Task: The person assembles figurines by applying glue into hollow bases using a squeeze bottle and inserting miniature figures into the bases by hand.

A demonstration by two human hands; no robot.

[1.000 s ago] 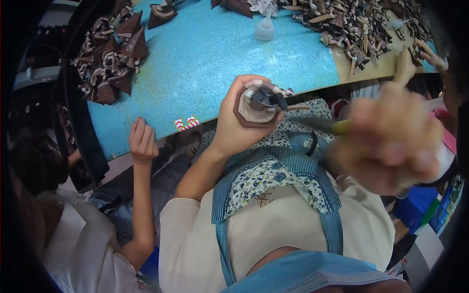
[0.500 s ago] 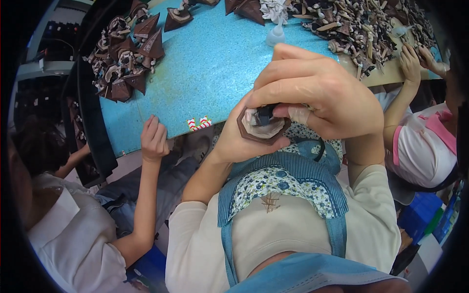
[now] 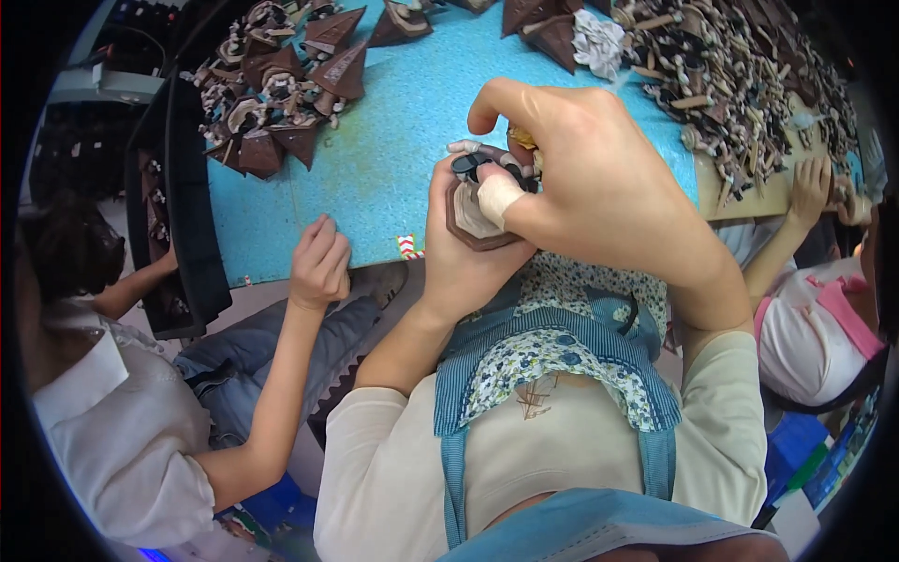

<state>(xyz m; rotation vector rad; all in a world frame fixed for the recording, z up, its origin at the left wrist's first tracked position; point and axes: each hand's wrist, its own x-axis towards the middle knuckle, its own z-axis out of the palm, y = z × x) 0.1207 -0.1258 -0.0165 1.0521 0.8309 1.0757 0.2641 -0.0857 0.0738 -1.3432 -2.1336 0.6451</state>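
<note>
Piece in hand: brown hexagonal base (image 3: 473, 220) held over the blue table's (image 3: 375, 169) near edge, left hand (image 3: 459, 253) clamped under it, right hand (image 3: 590, 178) pinching small parts on top. Part-assembled, I judge; finished brown ones heaped at 11 o'clock (image 3: 281, 84), loose parts at 1 o'clock (image 3: 740, 84)
</note>
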